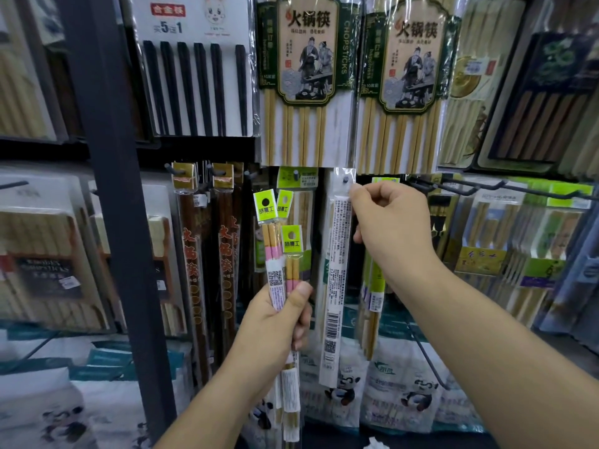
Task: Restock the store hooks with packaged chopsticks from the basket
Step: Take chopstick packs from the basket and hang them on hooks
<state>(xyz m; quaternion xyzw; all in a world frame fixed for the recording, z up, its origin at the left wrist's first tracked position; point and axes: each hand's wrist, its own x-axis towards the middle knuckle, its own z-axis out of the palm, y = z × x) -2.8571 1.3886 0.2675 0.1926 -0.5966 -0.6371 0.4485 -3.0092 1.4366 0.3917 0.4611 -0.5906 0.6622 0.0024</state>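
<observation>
The left hand (275, 322) was curled round the lower part of a bundle of narrow packs (275, 254) with yellow-green headers. Its thumb lay across the front and the bundle stood upright before the display. The right hand (392, 225) pinched the upper edge of a long clear pack (337, 270), label side outward. That pack's hang hole sat over a dark hook tip (345, 180); whether it was fully seated could not be told. Black hooks (470, 188) to the right showed bare ends. The basket was not in view. Judgement: one pack at the point of hanging, at least three in hand awaiting hooks, restocking part-way.
</observation>
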